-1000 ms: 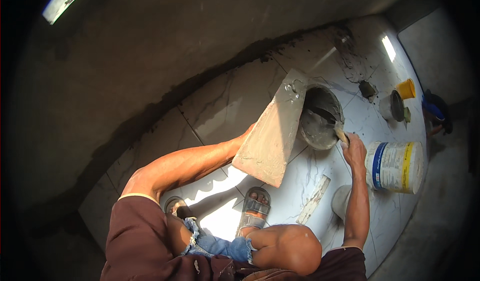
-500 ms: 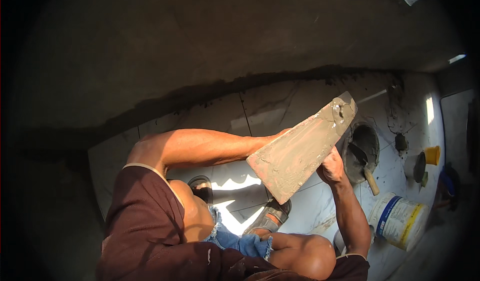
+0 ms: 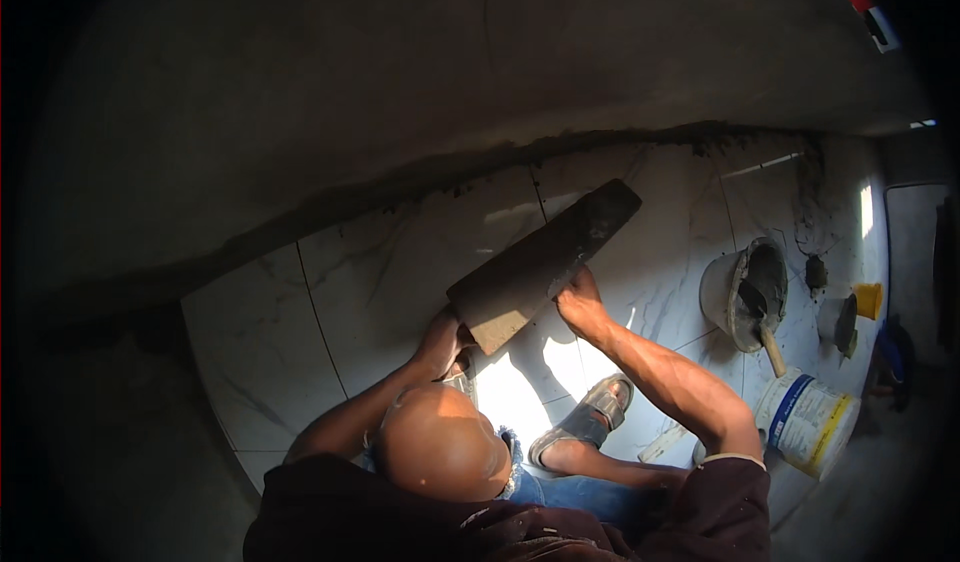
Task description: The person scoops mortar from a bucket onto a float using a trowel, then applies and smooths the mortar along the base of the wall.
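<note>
A long, tapered float [image 3: 540, 262], flat and smeared with grey mortar, is held over the tiled floor at a slant. My right hand [image 3: 578, 300] grips its right edge. My left hand [image 3: 442, 345] is at its lower-left end, fingers curled round it and partly hidden underneath. To the right stands a grey bucket [image 3: 722, 297] of mortar, with a trowel's wooden handle [image 3: 769, 350] sticking out over its rim. My bent knee [image 3: 440, 442] is just below the left hand, and a sandalled foot [image 3: 590, 420] is below the right.
Beyond the float rises a dark plastered wall [image 3: 300, 82] with a mortar band along its foot. At right are a white bucket [image 3: 805, 427] on its side, a small dark container [image 3: 835, 324], a yellow container [image 3: 868, 302] and a dark blue object [image 3: 890, 352]. A pale strip [image 3: 660, 447] lies by my foot.
My right hand left the trowel in the bucket and took hold of the float. Both hands then moved the float leftward, its face now in shadow, and my left knee shifted in below.
</note>
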Tool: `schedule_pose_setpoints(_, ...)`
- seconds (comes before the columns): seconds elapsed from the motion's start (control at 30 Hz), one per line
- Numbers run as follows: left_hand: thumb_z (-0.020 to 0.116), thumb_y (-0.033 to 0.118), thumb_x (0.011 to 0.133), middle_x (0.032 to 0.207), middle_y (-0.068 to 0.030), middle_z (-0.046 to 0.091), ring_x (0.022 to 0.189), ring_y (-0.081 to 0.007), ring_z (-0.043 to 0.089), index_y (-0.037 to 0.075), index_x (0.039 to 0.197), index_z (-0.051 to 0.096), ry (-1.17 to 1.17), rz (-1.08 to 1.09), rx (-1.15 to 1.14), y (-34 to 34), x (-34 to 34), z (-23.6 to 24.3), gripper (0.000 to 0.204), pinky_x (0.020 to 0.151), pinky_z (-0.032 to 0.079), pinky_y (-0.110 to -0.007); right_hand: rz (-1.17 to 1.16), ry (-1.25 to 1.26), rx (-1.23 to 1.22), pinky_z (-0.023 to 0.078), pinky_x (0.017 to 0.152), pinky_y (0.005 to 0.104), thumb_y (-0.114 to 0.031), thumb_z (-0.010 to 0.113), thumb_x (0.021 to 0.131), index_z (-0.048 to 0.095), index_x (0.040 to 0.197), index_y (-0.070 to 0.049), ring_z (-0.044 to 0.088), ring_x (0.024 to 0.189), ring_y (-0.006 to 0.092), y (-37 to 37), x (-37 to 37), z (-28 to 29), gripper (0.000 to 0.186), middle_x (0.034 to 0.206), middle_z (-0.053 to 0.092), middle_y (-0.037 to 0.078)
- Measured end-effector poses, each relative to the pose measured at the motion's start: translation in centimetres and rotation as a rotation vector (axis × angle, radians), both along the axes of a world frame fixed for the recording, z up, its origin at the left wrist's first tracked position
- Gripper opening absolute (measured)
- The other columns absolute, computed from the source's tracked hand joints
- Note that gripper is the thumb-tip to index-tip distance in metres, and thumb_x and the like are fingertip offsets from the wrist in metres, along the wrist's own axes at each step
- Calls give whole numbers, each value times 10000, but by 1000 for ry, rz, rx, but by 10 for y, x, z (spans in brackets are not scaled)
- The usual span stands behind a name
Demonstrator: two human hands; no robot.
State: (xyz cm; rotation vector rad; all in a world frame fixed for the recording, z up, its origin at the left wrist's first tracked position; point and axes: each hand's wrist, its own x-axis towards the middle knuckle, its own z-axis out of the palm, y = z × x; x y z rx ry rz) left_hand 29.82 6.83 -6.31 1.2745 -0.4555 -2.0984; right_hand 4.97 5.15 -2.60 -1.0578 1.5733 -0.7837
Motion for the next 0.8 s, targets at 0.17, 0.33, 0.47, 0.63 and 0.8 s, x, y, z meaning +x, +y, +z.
schedule_pose_setpoints(0.17,375,269,989,1178,-167,505,1096,-296,499,-6,1193,493,-1304,189,-563,51,188,-64,362,927,396,-373,-198,-24,-51,489,672,287,-102,562,865,540,1099,18,577,795,131,-35,60,-131,264,927,629,70)
schedule_pose_setpoints(0.33,398,435,961,1259,-72,491,1100,-299,531,115,1272,461,-2129,116,120,73,325,-88,450,841,463,-470,-260,-145,-268,505,743,306,-108,583,857,538,1138,18,603,892,148,-85,113,-136,311,1010,637,91)
schedule_pose_setpoints(0.47,408,497,938,1256,-30,491,1068,-260,556,149,1266,471,-2411,53,333,72,357,-112,482,777,484,-468,-72,65,-395,511,790,348,-135,636,824,542,1137,23,618,929,189,-125,115,-120,363,1051,632,114)
schedule_pose_setpoints(0.63,404,509,936,1206,-23,488,1009,-219,570,166,1259,478,-2452,64,239,78,328,-126,477,749,477,-431,120,399,-274,513,792,389,-186,721,743,559,1062,28,637,900,280,-160,100,-107,417,1026,624,167)
schedule_pose_setpoints(0.8,407,500,937,1188,-30,490,1004,-215,568,168,1252,478,-2483,5,269,73,319,-139,462,743,476,-418,-34,687,-426,512,752,433,-97,686,744,576,982,32,619,865,387,-160,102,-104,292,927,604,228)
